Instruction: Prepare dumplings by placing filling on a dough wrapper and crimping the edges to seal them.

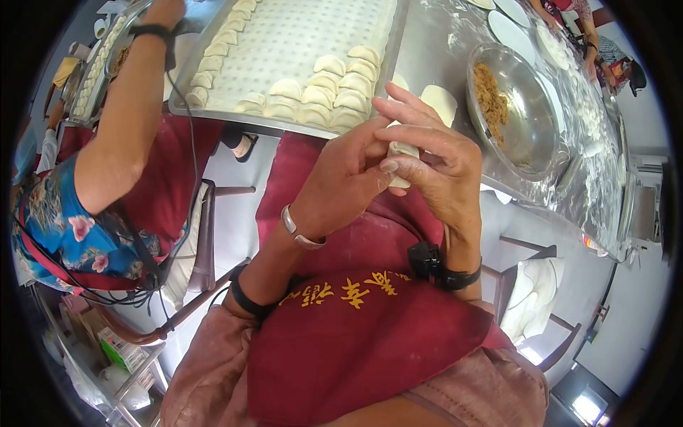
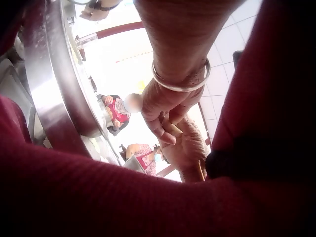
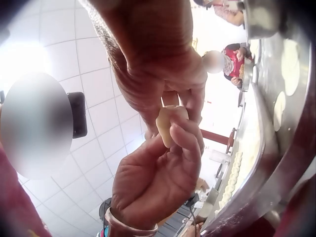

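A dumpling (image 1: pixel 403 151) of pale dough is held between both hands in front of the apron, near the tray's lower right corner. My left hand (image 1: pixel 343 174), with a silver bangle at its wrist, pinches it from the left. From the other side my right hand (image 1: pixel 455 160) grips it with thumb and curled fingers. The right wrist view shows the folded dumpling (image 3: pixel 165 126) upright between the fingertips of the left hand (image 3: pixel 158 175) and the right hand (image 3: pixel 160 74). Fingers hide most of its edge.
A metal tray (image 1: pixel 398 43) holds rows of finished dumplings (image 1: pixel 329 82). To the right, a steel bowl (image 1: pixel 530 107) contains brown filling (image 1: pixel 491 99). Round dough wrappers (image 1: pixel 439 103) lie on the floured table (image 1: pixel 455 25). Another person's arm (image 1: pixel 131 121) reaches over at the left.
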`<state>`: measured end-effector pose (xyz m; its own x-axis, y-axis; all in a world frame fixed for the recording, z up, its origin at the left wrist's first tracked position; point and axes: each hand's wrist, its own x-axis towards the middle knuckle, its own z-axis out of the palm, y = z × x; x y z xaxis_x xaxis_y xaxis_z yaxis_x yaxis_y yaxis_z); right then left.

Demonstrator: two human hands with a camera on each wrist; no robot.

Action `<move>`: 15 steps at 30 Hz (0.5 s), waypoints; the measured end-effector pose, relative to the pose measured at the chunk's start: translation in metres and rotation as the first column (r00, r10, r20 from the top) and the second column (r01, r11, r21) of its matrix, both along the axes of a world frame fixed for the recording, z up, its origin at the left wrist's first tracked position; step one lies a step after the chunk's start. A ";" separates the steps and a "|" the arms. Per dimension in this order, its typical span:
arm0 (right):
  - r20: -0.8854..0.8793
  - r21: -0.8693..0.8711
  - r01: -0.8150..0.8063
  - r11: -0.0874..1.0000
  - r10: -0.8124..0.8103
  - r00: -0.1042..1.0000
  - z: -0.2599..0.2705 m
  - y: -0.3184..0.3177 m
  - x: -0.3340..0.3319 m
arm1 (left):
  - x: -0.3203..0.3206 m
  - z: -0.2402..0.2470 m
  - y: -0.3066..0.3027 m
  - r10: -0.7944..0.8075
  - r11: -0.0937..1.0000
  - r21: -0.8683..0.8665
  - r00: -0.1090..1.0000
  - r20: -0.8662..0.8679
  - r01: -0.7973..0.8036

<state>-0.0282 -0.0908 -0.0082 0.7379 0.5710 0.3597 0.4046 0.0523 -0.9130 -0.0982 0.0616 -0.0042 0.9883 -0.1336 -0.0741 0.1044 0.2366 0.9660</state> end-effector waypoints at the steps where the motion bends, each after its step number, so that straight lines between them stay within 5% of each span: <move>1: -0.007 0.025 0.005 1.000 -0.005 1.000 -0.001 0.001 0.000 | 0.000 -0.001 -0.002 0.026 0.998 -0.062 1.000 0.012 -0.025; 4: -0.053 0.082 0.033 0.996 -0.029 0.998 0.000 0.003 -0.002 | 0.000 0.002 -0.002 0.055 0.997 0.044 0.996 0.066 -0.058; 7: -0.058 0.099 0.051 0.994 -0.045 0.997 0.001 0.003 -0.005 | -0.001 0.003 -0.003 0.037 0.991 -0.131 0.999 0.008 -0.036; 15: -0.139 0.175 0.178 0.968 -0.154 0.978 0.004 0.021 -0.010 | 0.000 -0.006 -0.006 0.152 0.960 -0.246 0.986 0.068 -0.131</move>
